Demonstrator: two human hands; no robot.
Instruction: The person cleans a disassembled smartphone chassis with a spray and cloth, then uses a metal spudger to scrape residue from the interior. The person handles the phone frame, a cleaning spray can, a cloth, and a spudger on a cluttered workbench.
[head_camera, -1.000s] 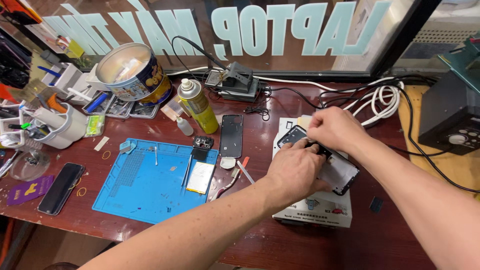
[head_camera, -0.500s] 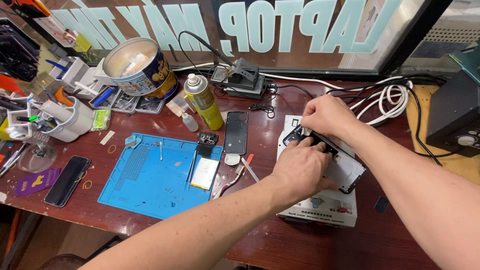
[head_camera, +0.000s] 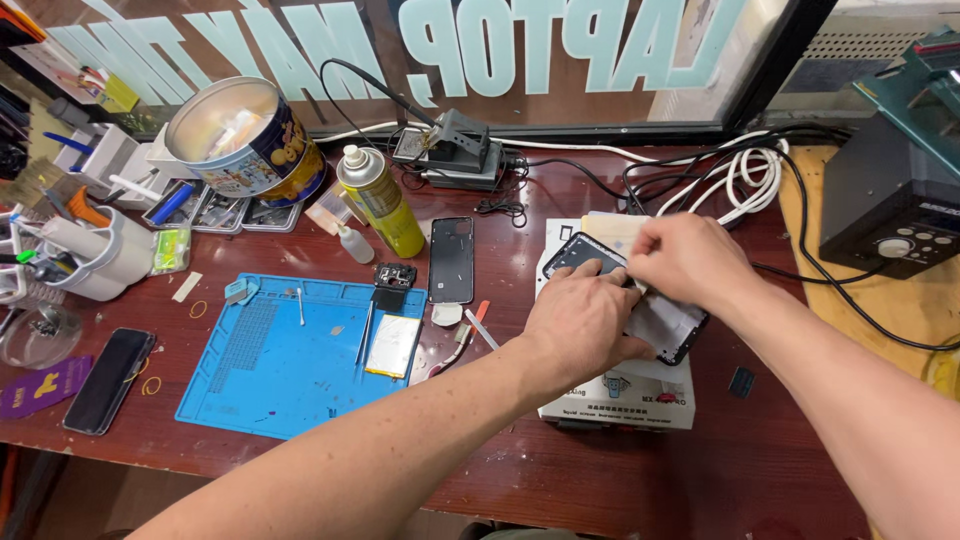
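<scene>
A dark phone frame (head_camera: 580, 252) lies tilted on a white flat machine (head_camera: 620, 400) right of the table's middle. My left hand (head_camera: 580, 325) presses down on the near part of the frame. My right hand (head_camera: 690, 262) is closed over its far right part, fingertips pinched at the frame's edge; what they pinch is hidden. A white sheet (head_camera: 668, 320) shows on the frame between both hands.
A blue work mat (head_camera: 290, 355) holds a flat battery (head_camera: 392, 346), tweezers and a small black part. A black phone back (head_camera: 452, 260), yellow spray can (head_camera: 380, 200), round tin (head_camera: 245, 140), soldering stand (head_camera: 450, 152), white cables (head_camera: 745, 180), black station (head_camera: 890, 205) and another phone (head_camera: 108, 380) surround it.
My right hand has shifted slightly right along the phone frame. My left hand stays pressed on it. The view has drifted a little.
</scene>
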